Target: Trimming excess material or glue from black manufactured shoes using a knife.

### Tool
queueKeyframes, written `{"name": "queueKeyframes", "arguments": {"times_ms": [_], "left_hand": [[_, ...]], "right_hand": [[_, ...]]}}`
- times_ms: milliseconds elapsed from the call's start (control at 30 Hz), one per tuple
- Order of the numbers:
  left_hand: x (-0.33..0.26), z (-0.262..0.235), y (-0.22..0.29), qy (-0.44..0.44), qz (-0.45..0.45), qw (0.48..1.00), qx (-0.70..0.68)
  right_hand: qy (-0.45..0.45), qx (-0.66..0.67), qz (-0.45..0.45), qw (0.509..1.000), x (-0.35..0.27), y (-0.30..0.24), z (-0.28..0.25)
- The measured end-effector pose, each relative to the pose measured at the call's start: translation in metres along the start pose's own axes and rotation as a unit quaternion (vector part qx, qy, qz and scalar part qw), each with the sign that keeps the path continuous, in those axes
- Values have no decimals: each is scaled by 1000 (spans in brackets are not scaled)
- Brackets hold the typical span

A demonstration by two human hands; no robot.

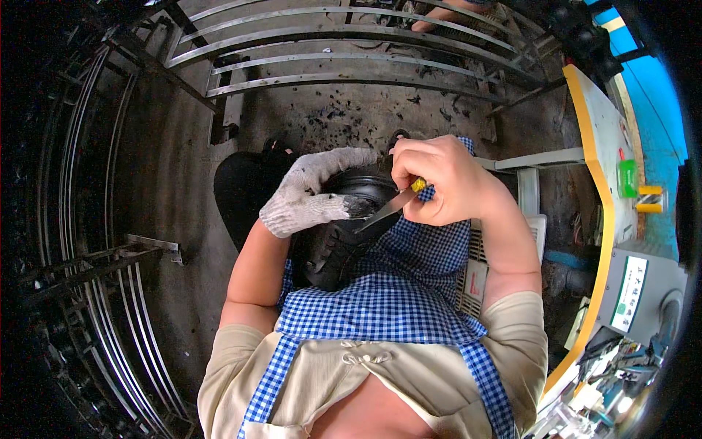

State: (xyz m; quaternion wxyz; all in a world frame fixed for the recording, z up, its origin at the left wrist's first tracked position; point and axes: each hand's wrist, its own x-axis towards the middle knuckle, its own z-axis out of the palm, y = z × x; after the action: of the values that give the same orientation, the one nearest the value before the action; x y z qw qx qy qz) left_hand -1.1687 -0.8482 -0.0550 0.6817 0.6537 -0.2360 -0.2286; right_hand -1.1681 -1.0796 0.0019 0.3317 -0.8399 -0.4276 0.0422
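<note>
A black lace-up shoe (334, 245) rests on my lap over the blue checked apron (365, 311), its rounded toe pointing away from me. My left hand (311, 190), in a pale knit glove with a dark-stained thumb, is wrapped around the toe end. My right hand (439, 178) is bare and closed on a knife (389, 210). Its metal blade slants down to the left across the side of the shoe, and a bit of yellow shows at the grip. The blade's edge lies close to the shoe; whether it touches cannot be told.
Metal racks (358, 34) stand ahead and along the left (139, 322). Black scraps (336, 117) litter the floor. At right is a yellow-edged workbench (596, 168) with a green container (627, 178) and a grey machine box (643, 289). Another person's arm (442, 14) shows beyond the rack.
</note>
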Motion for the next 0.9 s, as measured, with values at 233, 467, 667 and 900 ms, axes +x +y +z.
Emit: {"name": "queueKeyframes", "arguments": {"times_ms": [233,467,667,900], "left_hand": [[-8,-8,3,44,9,999,7],[-11,-40,-13,356,87,929,-52],[-2,-77,-51,241,129,794,-543],[2,-39,-91,415,-27,763,-495]], "right_hand": [[84,106,-11,991,-12,15,15],[268,253,162,915,-54,61,94],[255,360,133,887,-63,48,120],[323,287,170,886,-35,32,92]]}}
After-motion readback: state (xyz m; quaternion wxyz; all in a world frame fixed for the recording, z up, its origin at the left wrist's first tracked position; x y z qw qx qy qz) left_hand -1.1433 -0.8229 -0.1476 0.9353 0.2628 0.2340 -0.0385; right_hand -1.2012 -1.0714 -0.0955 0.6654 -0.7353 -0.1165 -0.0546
